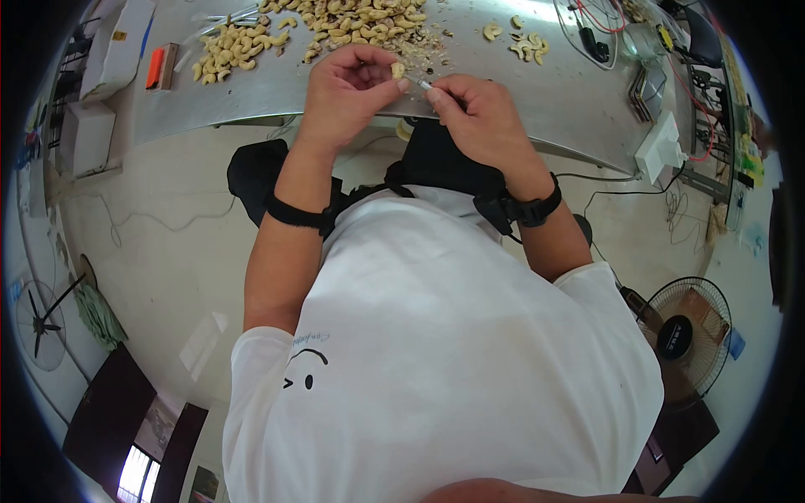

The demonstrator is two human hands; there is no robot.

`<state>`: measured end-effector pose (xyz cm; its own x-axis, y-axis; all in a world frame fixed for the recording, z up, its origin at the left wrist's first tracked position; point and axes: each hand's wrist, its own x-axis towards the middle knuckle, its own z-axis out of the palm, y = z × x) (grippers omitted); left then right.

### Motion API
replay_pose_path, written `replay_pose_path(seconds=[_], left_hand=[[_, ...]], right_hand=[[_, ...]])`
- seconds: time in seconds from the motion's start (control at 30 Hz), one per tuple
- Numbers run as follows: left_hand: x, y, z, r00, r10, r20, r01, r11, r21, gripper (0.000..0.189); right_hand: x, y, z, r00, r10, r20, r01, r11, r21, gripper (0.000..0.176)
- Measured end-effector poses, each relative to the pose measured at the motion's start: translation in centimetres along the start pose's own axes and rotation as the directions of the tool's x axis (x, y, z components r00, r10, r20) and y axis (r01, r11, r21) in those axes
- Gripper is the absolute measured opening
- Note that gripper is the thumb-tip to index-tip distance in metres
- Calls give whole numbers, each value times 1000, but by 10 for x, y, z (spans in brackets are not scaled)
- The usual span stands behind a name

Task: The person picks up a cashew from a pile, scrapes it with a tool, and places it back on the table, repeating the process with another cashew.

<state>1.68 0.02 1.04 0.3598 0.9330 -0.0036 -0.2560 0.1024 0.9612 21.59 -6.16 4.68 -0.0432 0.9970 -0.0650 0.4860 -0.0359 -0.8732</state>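
Currently: both hands are raised together over the near edge of the steel table (251,101). The left hand (345,88) is pinched on a single cashew kernel (397,70), thumb and fingertips closed around it, the nut showing just past the thumb. The right hand (476,107) is closed on a small metal tool (423,84), of which only a short, thin end shows beyond the fingers.

Key relation: the kernel sits just left of and slightly above the tool tip, nearly touching it. The tool's long axis runs from the right hand up and left, straight at the nut. The left hand is the one on the kernel.

Beyond the hands lies a large cashew pile (360,21), with a second heap (239,46) to the left and a few kernels (524,46) to the right. Black wrist bands (293,214) on both forearms.
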Motion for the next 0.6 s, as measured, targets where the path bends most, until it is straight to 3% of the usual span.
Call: replay_pose_path(seconds=[0.27, 0.47, 0.6], left_hand=[[2, -5, -3, 999, 29, 27, -30, 999, 36, 30], [2, -3, -3, 1000, -10, -5, 10, 996, 85, 29], [1, -1, 1, 999, -38, -12, 38, 999, -7, 27]], right_hand=[[-2, -9, -2, 997, -69, -31, 65, 990, -121, 19], [-2, 0, 8, 930, -284, -232, 224, 940, -257, 18], [-4, 0, 5, 977, -116, -179, 107, 992, -60, 17]])
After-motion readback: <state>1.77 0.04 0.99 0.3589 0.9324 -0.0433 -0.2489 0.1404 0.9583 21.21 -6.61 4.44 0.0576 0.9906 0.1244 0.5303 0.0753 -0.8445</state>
